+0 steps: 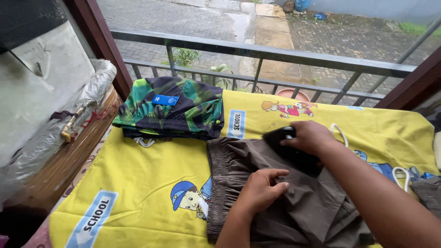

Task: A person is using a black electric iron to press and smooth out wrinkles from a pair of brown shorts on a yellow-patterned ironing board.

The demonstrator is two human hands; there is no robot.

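Observation:
Dark brown shorts (239,158) with an elastic waistband lie flat on a yellow cartoon-print sheet (151,183). My left hand (262,188) presses down on the brown fabric near its middle, fingers curled. Just beyond it, my right hand (310,137) grips the handle of a black clothes iron (294,154) that rests on the shorts. The iron's white cord (342,133) loops off to the right across the sheet.
A folded green and black patterned garment (172,108) lies on the sheet at the far left. A wooden ledge with a wrapped silver bundle (69,124) runs along the left. A metal railing (275,53) stands behind, with paved ground below. More brown fabric (427,193) lies at the right edge.

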